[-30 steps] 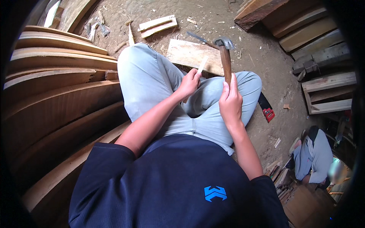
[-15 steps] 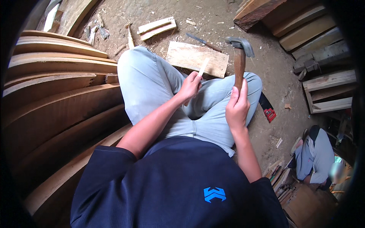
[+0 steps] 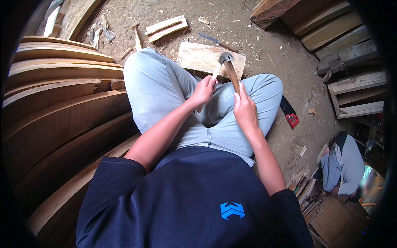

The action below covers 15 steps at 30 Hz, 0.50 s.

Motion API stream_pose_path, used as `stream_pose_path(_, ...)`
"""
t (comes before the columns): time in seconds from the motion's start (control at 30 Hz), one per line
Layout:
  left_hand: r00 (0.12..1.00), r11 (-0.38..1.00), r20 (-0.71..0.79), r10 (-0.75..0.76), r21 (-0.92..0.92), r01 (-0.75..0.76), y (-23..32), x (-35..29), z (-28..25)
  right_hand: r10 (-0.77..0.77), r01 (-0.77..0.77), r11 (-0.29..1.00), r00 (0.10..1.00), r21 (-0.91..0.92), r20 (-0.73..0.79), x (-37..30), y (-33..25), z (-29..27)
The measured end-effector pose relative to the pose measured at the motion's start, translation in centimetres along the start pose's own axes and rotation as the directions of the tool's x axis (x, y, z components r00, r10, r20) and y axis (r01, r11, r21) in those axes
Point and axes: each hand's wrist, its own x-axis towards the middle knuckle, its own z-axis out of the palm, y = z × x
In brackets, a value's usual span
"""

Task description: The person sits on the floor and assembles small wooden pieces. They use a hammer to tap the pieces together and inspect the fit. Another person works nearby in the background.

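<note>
My right hand [image 3: 247,110] is closed round the wooden handle of a claw hammer [image 3: 231,74]. The hammer's dark metal head is at the upper end of a narrow pale stick [image 3: 216,71], overlapping it in view; whether they touch I cannot tell. Closed round that stick, my left hand [image 3: 202,91] keeps it tilted between my bent knees. A brownish end pokes out below the left fist. Just beyond the hands a flat wooden board [image 3: 197,56] lies on the ground, partly covered by the hammer and my leg.
A knife [image 3: 217,41] lies behind the board, near two short wood pieces [image 3: 166,28]. A red-handled saw [image 3: 290,115] rests by my right knee. Curved planks [image 3: 62,89] stack at left; a wooden frame [image 3: 357,93] stands right. Another person [image 3: 345,163] is at lower right.
The hammer has swung down and left, from raised over my right knee to the stick's upper end. My left hand and the stick have stayed nearly in place.
</note>
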Motion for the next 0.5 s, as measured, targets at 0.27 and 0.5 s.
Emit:
stream_pose_path(0.27,1.0,0.998,-0.022,0.017,0.055,-0.016,-1.0,0.5,0.0,0.101,-0.1,0.992,0.995,-0.082,-0.002,-0.4,-1.9,-0.5)
stream_pose_path(0.5,1.0,0.998,-0.026,0.006,0.055,-0.005,-0.8,0.5,0.2,-0.03,0.053,0.995,0.968,0.089,-0.25,-0.6,-2.8,-0.7)
